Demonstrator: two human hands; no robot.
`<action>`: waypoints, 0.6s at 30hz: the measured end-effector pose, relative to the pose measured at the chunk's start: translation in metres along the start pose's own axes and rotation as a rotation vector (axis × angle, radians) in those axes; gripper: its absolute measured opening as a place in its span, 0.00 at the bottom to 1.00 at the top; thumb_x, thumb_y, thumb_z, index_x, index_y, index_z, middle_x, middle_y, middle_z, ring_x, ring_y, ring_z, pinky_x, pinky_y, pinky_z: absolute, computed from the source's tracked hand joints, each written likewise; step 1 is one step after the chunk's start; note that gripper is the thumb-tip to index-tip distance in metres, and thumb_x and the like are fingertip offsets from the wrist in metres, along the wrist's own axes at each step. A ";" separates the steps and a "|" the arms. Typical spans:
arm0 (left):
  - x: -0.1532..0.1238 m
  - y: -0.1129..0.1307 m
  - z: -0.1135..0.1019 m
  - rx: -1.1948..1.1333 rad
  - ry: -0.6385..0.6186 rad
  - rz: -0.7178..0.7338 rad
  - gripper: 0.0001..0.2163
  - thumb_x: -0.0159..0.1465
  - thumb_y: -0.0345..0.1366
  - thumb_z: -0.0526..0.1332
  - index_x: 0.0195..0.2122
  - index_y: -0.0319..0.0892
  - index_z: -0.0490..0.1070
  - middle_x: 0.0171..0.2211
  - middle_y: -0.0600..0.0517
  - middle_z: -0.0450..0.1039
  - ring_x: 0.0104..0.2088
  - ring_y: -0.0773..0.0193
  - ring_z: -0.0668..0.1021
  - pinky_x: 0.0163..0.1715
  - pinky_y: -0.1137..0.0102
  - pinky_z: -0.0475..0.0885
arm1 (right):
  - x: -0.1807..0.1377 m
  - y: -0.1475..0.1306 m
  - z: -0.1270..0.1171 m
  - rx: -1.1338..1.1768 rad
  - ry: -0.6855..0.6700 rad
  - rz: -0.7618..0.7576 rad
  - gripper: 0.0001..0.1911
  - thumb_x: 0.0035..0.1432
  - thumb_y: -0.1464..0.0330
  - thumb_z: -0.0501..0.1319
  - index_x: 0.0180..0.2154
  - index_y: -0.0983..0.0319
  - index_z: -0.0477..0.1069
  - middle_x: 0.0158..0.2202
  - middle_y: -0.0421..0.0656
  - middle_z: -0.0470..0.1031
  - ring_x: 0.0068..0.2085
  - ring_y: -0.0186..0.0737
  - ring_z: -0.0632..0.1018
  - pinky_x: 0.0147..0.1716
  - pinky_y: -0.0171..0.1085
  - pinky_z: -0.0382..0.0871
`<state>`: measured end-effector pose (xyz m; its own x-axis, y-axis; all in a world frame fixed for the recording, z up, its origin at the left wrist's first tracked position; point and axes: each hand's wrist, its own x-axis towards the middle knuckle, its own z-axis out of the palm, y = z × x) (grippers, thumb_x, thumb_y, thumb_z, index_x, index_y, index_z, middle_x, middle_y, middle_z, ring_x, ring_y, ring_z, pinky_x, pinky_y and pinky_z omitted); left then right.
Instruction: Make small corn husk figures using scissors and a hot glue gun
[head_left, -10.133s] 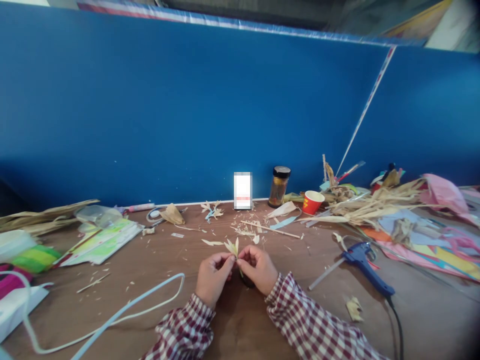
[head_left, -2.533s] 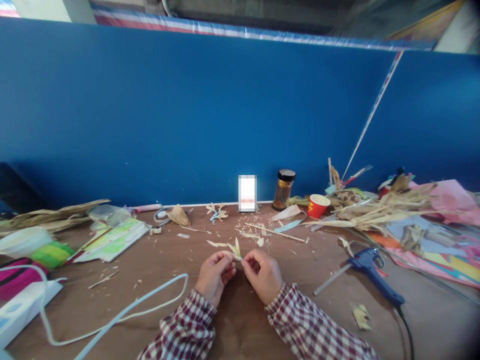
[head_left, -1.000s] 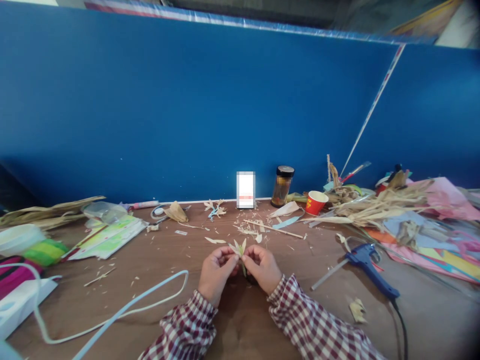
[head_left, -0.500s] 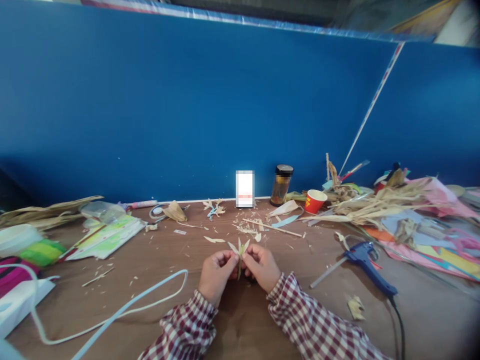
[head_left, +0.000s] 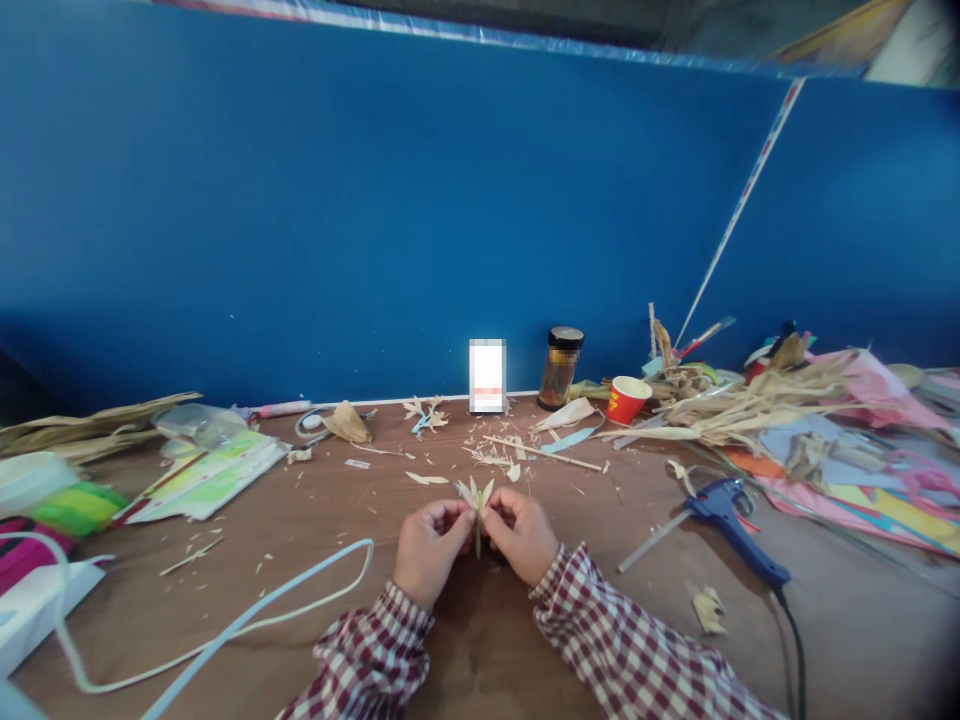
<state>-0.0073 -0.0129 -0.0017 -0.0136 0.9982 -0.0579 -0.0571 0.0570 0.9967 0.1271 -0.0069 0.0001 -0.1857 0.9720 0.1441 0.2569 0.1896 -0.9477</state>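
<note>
Between my fingertips is a small corn husk flower [head_left: 478,494] with pale pointed petals and a greenish stem hanging below. My left hand [head_left: 433,545] pinches it from the left side. From the right, my right hand [head_left: 521,532] pinches it near the petal bases. Both hands are closed, thumbs almost meeting, just above the brown table [head_left: 330,540]. Part of the flower is hidden behind the fingers. Pale husk scraps [head_left: 491,457] and a thin stick [head_left: 544,453] lie beyond the hands.
A blue glue gun [head_left: 739,530] lies at right, its black cord running forward. Dried husks [head_left: 750,405] and coloured paper pile up behind it. A red paper cup [head_left: 628,400] and a dark-lidded jar [head_left: 561,370] stand before the blue partition [head_left: 375,200]. A white cable [head_left: 277,600] loops at left.
The petals have shifted slightly between my fingertips and look more upright. Both hands keep their pinch in nearly the same place. The whole view has moved very slightly.
</note>
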 end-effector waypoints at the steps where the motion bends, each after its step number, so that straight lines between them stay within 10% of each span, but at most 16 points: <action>1: 0.000 0.000 0.000 0.001 -0.001 0.000 0.11 0.48 0.40 0.64 0.27 0.35 0.72 0.16 0.54 0.69 0.17 0.72 0.68 0.18 0.78 0.64 | 0.000 0.000 0.000 -0.009 -0.001 -0.005 0.10 0.54 0.65 0.53 0.25 0.63 0.63 0.19 0.37 0.65 0.20 0.29 0.67 0.19 0.28 0.59; 18: -0.001 -0.001 0.003 -0.108 -0.018 -0.077 0.11 0.47 0.39 0.65 0.28 0.37 0.73 0.18 0.54 0.71 0.19 0.72 0.71 0.21 0.77 0.68 | 0.000 -0.001 0.000 -0.032 0.011 -0.014 0.08 0.54 0.66 0.52 0.25 0.62 0.62 0.18 0.36 0.64 0.20 0.29 0.66 0.20 0.28 0.58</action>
<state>-0.0043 -0.0140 -0.0028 0.0131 0.9911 -0.1324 -0.1643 0.1328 0.9774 0.1271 -0.0070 0.0010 -0.1792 0.9706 0.1607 0.2851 0.2075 -0.9358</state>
